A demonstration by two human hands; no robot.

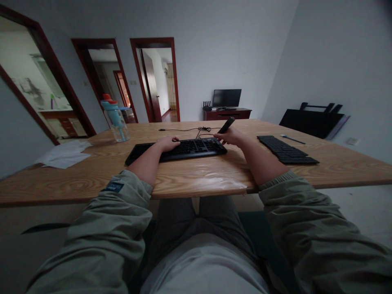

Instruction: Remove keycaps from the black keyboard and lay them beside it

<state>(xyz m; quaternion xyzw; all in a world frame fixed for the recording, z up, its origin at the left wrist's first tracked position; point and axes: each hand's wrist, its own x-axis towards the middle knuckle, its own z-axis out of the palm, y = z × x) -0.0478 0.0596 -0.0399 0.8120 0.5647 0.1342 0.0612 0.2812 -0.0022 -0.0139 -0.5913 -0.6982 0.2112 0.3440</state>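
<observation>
A black keyboard (196, 149) lies on the wooden table in front of me, slightly angled. My left hand (168, 143) rests on its upper left part, fingers curled over the far side and steadying it. At the keyboard's right end, my right hand (230, 136) is closed around a black stick-shaped tool (226, 125) that slants up to the right. The tool's lower end is hidden by the fingers, so its kind cannot be made out. A thin black cable (204, 129) lies loosely bundled behind the keyboard.
On the right lie a second flat black keyboard (284, 150) and a thin brush-like stick (292, 139). White papers (65, 155) and a clear bottle with a blue and red lid (115, 118) are on the left. The table's front edge (199, 195) is close to my body.
</observation>
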